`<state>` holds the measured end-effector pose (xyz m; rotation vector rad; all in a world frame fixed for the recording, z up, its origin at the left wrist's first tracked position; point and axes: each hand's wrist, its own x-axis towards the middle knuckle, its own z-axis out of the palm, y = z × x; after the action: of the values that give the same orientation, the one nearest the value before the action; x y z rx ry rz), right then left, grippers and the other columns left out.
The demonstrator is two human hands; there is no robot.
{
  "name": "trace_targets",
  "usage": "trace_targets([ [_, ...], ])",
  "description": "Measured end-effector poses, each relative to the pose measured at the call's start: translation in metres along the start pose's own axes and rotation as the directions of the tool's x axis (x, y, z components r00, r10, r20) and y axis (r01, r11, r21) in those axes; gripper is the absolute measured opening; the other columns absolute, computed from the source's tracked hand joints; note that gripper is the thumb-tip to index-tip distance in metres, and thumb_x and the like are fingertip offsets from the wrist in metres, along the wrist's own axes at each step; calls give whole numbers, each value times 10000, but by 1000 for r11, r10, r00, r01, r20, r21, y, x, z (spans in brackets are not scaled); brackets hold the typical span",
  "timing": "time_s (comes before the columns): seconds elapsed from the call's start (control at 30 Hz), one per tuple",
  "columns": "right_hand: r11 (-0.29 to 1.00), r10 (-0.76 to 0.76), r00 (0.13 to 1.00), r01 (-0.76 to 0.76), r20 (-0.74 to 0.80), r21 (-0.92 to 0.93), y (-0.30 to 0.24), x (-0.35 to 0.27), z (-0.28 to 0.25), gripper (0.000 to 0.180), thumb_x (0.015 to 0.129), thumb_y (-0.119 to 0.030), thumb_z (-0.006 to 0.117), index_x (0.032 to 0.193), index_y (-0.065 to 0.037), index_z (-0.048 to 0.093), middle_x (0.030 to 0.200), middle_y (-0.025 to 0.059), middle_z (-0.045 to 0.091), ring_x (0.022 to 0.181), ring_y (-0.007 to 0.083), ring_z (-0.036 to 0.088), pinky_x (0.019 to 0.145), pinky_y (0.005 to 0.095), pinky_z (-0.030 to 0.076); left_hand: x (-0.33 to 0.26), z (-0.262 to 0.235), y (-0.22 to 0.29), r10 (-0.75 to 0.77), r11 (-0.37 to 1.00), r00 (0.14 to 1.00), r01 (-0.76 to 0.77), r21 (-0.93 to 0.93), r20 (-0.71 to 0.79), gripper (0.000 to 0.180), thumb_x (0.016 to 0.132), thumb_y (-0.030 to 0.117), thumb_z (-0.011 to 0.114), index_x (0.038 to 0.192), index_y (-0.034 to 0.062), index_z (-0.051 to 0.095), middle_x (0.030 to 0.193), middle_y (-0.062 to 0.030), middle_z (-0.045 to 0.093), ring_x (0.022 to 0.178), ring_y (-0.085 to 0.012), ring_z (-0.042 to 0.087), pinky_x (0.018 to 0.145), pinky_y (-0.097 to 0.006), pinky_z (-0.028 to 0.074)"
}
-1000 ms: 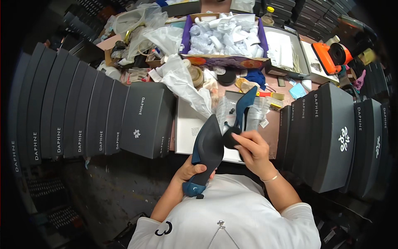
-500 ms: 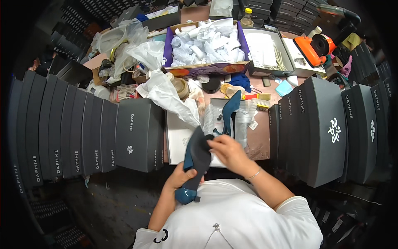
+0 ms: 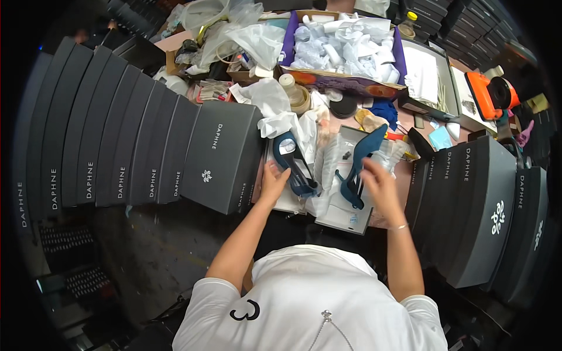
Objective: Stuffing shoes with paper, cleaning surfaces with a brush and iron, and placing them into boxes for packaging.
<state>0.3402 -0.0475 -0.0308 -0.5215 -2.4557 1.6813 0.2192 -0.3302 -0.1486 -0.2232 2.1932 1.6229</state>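
Note:
A dark blue shoe (image 3: 291,159) lies sole-side down on white tissue paper (image 3: 280,120) in an open white shoebox (image 3: 342,217) in front of me. My left hand (image 3: 273,182) grips its left side near the heel. A second blue high-heeled shoe (image 3: 358,171) stands tilted on its side in the box to the right. My right hand (image 3: 377,186) is just right of that shoe, fingers spread, holding nothing.
Rows of dark grey shoeboxes (image 3: 123,140) fan out on my left and more grey shoeboxes (image 3: 486,205) on my right. Behind lie a purple-rimmed box of crumpled white paper (image 3: 345,50), plastic bags (image 3: 234,29), a tape roll (image 3: 300,99) and an orange tool (image 3: 490,93).
The blue shoe I held up in both hands has been lowered onto the tissue in the box. My right hand let go of it and moved right, beside the second shoe.

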Motion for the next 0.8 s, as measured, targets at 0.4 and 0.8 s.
trace_targets([
  [0.4,989,-149,892,125,426,82,-37,-48,85,984,686,-269,841,1458,-62,266,1303,194,466,983,269,591,832,344,497,-83,10,49,-13,786,976,145,-601,217,368,865,87,476,1223,4,496,1022,-53,604,882,-108,583,797,-248,473],
  [0.8,868,-31,874,-217,484,447,-54,-70,95,786,910,-57,570,1507,-49,58,1538,140,203,1336,198,333,1043,323,360,-114,4,94,317,827,927,-166,-538,202,529,840,154,479,1330,-27,400,1188,-106,551,1077,-170,525,966,-281,390],
])
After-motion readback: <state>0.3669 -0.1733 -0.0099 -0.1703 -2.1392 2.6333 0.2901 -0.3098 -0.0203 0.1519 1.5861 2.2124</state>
